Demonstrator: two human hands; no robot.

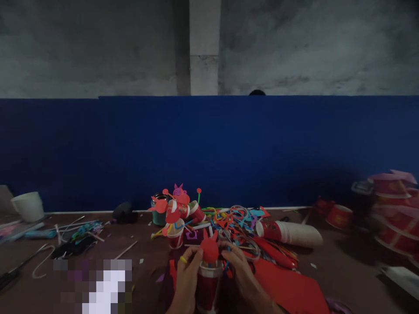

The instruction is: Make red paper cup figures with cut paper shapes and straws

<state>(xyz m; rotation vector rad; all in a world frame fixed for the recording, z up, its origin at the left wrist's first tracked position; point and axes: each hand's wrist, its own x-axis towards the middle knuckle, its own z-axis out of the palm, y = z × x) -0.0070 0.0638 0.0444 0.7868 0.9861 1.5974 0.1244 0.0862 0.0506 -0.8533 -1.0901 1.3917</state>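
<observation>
A red paper cutout (210, 250), round with two pointed ears, stands upright at the rim of a red and white paper cup (208, 285) in front of me. The thumb and fingers of my left hand (186, 279) pinch the cutout's left edge; something yellow shows on one finger. On the other side, my right hand (240, 272) has its fingertips closed around a thin blue strip (227, 257) beside the cup. Its thumb is near the cutout's right edge; whether they touch is unclear.
Decorated cups (175, 233) with paper pieces stand behind, near a dark jar (158, 216). Colourful strips (234, 220) pile up beside a lying cup stack (291, 232). Red paper sheets (291, 283) lie right. A white mug (29, 206) stands far left, before a blue partition (209, 152).
</observation>
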